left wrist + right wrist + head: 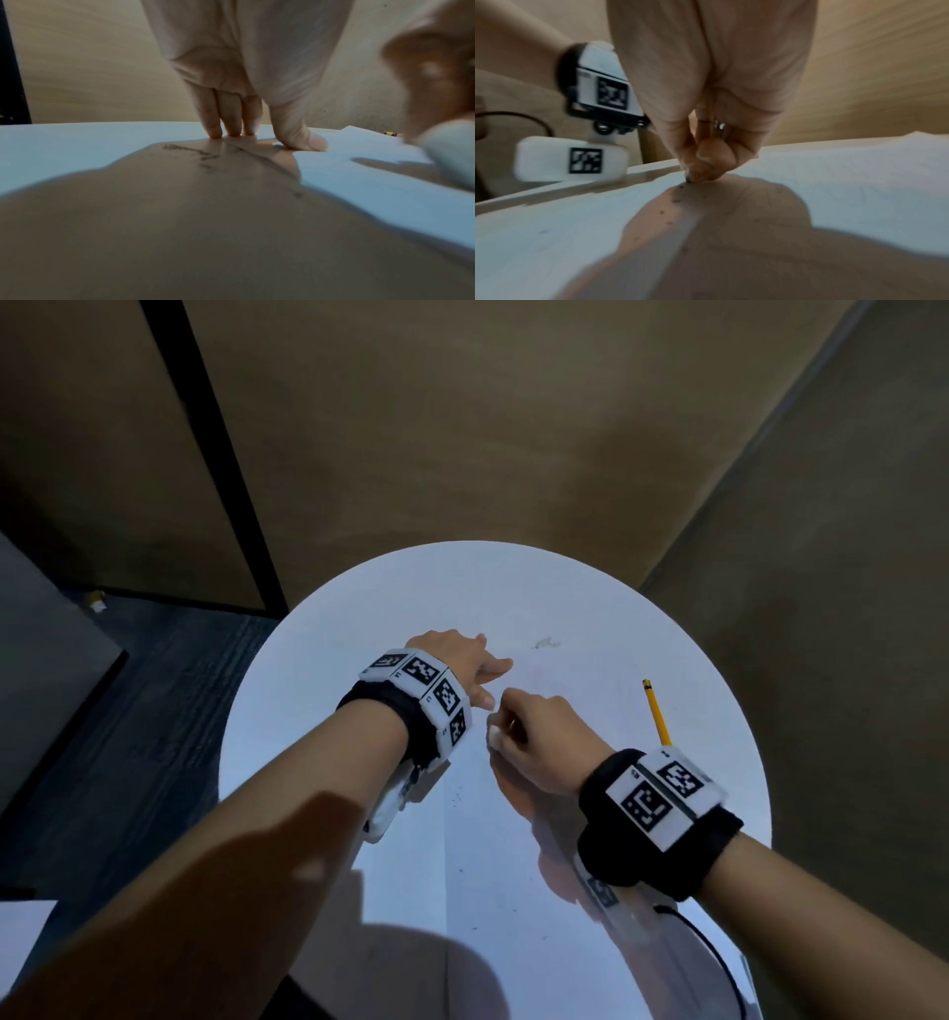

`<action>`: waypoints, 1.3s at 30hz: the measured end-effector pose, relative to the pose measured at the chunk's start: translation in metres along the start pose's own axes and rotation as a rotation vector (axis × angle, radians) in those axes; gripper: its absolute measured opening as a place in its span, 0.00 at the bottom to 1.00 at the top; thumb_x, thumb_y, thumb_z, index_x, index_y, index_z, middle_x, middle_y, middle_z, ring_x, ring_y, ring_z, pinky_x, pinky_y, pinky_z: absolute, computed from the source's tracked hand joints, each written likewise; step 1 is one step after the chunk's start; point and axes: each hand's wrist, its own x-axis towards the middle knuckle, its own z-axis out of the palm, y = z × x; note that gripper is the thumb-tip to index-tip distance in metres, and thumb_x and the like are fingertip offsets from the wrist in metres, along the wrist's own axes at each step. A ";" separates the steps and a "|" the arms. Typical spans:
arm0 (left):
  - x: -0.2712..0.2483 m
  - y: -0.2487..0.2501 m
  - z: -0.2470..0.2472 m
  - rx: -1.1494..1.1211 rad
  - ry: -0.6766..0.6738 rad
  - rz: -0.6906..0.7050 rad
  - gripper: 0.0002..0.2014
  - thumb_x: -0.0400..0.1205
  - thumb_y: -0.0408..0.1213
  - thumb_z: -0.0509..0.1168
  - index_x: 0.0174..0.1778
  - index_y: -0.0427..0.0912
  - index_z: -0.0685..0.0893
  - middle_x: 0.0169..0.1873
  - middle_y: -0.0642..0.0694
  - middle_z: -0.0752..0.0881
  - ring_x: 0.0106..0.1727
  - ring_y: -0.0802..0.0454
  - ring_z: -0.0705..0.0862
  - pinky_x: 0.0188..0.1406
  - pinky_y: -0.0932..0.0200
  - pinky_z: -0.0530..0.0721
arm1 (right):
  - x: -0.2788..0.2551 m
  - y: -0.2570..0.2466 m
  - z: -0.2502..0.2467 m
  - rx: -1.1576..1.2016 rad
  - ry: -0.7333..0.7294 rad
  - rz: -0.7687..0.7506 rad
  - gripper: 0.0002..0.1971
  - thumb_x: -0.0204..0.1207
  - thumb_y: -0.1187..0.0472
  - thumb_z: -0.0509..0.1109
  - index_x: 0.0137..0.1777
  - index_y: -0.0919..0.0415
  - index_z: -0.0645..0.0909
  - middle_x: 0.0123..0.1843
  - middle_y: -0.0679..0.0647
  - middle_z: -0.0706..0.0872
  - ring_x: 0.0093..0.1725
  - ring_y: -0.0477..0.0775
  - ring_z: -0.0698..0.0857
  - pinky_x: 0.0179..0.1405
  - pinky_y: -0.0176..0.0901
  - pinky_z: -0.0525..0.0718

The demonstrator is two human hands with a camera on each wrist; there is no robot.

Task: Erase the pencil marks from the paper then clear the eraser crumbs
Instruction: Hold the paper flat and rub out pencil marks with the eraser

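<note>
A white sheet of paper (518, 875) lies on the round white table (308, 706). My left hand (480, 672) presses flat on the sheet's far left part, its fingers (231, 125) straight and thumb spread. Just to its right, my right hand (506, 726) grips a small white eraser (495, 737) with curled fingers and holds it down on the paper. The eraser (452, 150) shows blurred in the left wrist view; in the right wrist view my fingers (700, 162) hide it. Dark eraser crumbs (675, 201) dot the sheet, and a grey crumb pile (544, 643) lies further back.
A yellow pencil (657, 711) lies on the table to the right of my right hand, its dark end pointing away. Brown walls stand close behind and to the right of the table. Dark floor lies to the left.
</note>
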 end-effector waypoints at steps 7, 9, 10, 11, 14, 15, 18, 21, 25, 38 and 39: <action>0.001 -0.008 -0.001 -0.050 0.013 0.021 0.22 0.87 0.44 0.59 0.77 0.63 0.67 0.80 0.52 0.65 0.71 0.44 0.75 0.61 0.53 0.78 | -0.007 0.016 -0.017 0.380 -0.029 0.154 0.06 0.76 0.63 0.69 0.38 0.59 0.75 0.29 0.47 0.86 0.23 0.42 0.81 0.33 0.37 0.81; 0.001 -0.010 0.000 -0.068 0.015 0.028 0.23 0.87 0.42 0.59 0.78 0.62 0.66 0.80 0.51 0.65 0.72 0.45 0.74 0.60 0.55 0.76 | -0.003 0.019 -0.024 0.498 0.038 0.205 0.06 0.77 0.65 0.68 0.40 0.62 0.74 0.25 0.48 0.87 0.23 0.52 0.82 0.31 0.43 0.84; 0.001 -0.011 -0.001 -0.067 0.013 0.030 0.24 0.87 0.42 0.59 0.79 0.62 0.66 0.80 0.51 0.64 0.73 0.45 0.74 0.60 0.55 0.76 | -0.001 0.019 -0.027 0.480 0.044 0.205 0.05 0.78 0.65 0.67 0.41 0.62 0.74 0.25 0.47 0.87 0.24 0.53 0.82 0.29 0.39 0.83; 0.002 -0.010 -0.001 -0.062 0.007 0.031 0.25 0.87 0.42 0.60 0.79 0.62 0.65 0.81 0.51 0.64 0.73 0.44 0.73 0.61 0.55 0.75 | 0.002 0.019 -0.028 0.427 0.042 0.195 0.05 0.77 0.64 0.68 0.42 0.62 0.74 0.26 0.47 0.86 0.25 0.51 0.83 0.28 0.34 0.81; 0.003 -0.010 -0.001 -0.053 -0.009 0.029 0.28 0.85 0.44 0.63 0.80 0.62 0.62 0.81 0.50 0.62 0.75 0.44 0.71 0.63 0.54 0.74 | 0.011 0.014 -0.028 0.237 0.024 0.140 0.05 0.76 0.60 0.70 0.42 0.58 0.75 0.33 0.48 0.83 0.30 0.43 0.80 0.27 0.28 0.74; 0.003 -0.010 0.000 -0.057 -0.009 0.026 0.28 0.85 0.45 0.63 0.80 0.62 0.62 0.81 0.51 0.61 0.75 0.45 0.70 0.64 0.54 0.73 | 0.013 0.011 -0.026 0.196 0.014 0.114 0.05 0.75 0.60 0.70 0.42 0.57 0.75 0.34 0.47 0.81 0.32 0.43 0.79 0.27 0.26 0.72; 0.003 -0.012 0.002 -0.067 -0.004 0.029 0.29 0.84 0.45 0.63 0.80 0.62 0.61 0.82 0.52 0.60 0.77 0.45 0.69 0.67 0.54 0.72 | 0.011 0.004 -0.014 0.038 -0.011 0.036 0.05 0.78 0.61 0.66 0.42 0.57 0.72 0.37 0.46 0.76 0.38 0.47 0.74 0.28 0.23 0.69; 0.003 -0.012 0.002 -0.063 -0.005 0.032 0.28 0.85 0.45 0.62 0.80 0.62 0.61 0.81 0.52 0.61 0.76 0.45 0.70 0.66 0.52 0.74 | 0.001 0.005 -0.011 -0.054 -0.119 0.004 0.12 0.79 0.60 0.63 0.35 0.53 0.67 0.33 0.42 0.72 0.33 0.42 0.72 0.26 0.27 0.66; 0.002 -0.012 0.002 -0.060 0.009 0.034 0.28 0.85 0.47 0.62 0.80 0.63 0.61 0.81 0.53 0.63 0.76 0.46 0.70 0.64 0.54 0.74 | 0.005 -0.003 -0.021 -0.045 -0.173 0.012 0.15 0.78 0.60 0.67 0.32 0.52 0.67 0.32 0.41 0.72 0.34 0.43 0.73 0.27 0.25 0.70; 0.002 -0.012 0.003 -0.050 0.045 0.027 0.24 0.85 0.44 0.62 0.78 0.63 0.67 0.78 0.51 0.70 0.71 0.44 0.75 0.62 0.53 0.76 | 0.019 -0.015 -0.008 0.004 -0.032 0.033 0.11 0.81 0.64 0.61 0.61 0.62 0.76 0.52 0.58 0.86 0.53 0.57 0.82 0.43 0.39 0.74; 0.002 -0.012 0.004 -0.054 0.046 0.029 0.24 0.86 0.44 0.61 0.77 0.63 0.67 0.78 0.50 0.69 0.71 0.44 0.75 0.62 0.53 0.76 | 0.018 -0.017 -0.006 0.003 -0.022 0.042 0.13 0.81 0.63 0.60 0.63 0.63 0.75 0.53 0.58 0.86 0.52 0.57 0.82 0.45 0.41 0.75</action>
